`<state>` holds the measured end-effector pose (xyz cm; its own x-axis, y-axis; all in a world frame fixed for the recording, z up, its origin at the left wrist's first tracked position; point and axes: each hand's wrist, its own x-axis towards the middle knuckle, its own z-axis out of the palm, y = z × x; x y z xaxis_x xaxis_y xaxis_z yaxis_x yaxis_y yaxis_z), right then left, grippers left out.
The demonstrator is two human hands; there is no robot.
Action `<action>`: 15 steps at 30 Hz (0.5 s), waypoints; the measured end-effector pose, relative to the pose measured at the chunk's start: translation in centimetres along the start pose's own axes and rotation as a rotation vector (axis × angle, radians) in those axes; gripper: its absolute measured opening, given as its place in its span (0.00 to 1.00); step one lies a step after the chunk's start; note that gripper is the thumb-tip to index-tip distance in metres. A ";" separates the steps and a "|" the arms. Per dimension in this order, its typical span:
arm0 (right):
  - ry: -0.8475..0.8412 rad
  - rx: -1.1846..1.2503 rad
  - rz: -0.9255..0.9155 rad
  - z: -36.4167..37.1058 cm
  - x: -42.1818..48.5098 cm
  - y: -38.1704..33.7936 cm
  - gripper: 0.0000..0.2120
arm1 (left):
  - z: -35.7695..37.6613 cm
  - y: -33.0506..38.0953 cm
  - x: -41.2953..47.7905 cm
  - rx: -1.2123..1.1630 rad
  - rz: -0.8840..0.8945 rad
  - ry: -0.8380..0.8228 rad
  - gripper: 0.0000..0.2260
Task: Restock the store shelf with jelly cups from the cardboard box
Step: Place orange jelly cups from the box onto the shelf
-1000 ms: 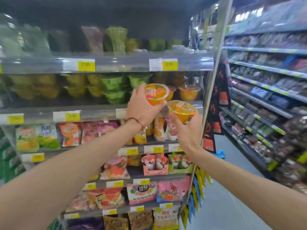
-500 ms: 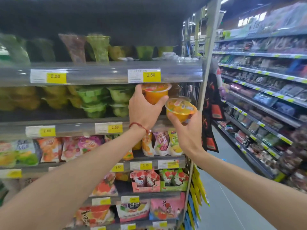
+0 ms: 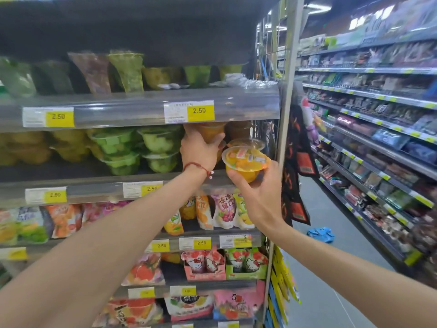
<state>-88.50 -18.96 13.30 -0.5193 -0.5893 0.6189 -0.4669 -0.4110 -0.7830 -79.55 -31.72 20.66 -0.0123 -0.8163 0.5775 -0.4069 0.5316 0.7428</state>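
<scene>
Reaching into the shelf bay, the left hand [image 3: 199,150] curled its fingers round an orange jelly cup [image 3: 211,134], the cup's top tucked just under the front rail [image 3: 236,107] of the shelf above. Beside it, out in front of the shelf edge [image 3: 94,189], the right hand [image 3: 257,200] gripped a second jelly cup [image 3: 246,162] from below, its lid tipped toward the person. Another orange cup [image 3: 247,142] sat on the shelf just behind that one, with stacked green cups [image 3: 153,147] further left. The steel upright [image 3: 287,114] closed the bay on the right; beyond it the aisle floor [image 3: 319,268] lay open, a blue bundle [image 3: 321,234] on it.
</scene>
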 end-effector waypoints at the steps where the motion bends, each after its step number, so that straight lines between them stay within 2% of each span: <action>1: -0.010 -0.006 -0.008 -0.1 0.0 0.1 0.20 | 0.1 -0.1 0.1 -0.007 -0.023 -0.017 0.27; 4: -0.020 -0.031 -0.022 -0.4 0.1 0.4 0.21 | 0.4 -0.2 0.4 -0.032 -0.042 -0.057 0.27; 10: -0.019 -0.035 -0.016 -0.2 -0.1 0.5 0.22 | 0.6 -1.3 0.5 -0.078 0.000 -0.092 0.34; 15: -0.014 -0.033 -0.013 -0.2 -0.2 0.3 0.21 | 0.2 -1.6 0.2 -0.102 0.000 -0.128 0.33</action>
<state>-88.72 -18.81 12.91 -0.5028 -0.5938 0.6282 -0.4970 -0.3961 -0.7721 -79.04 -32.75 19.51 -0.1315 -0.8351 0.5342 -0.3117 0.5463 0.7774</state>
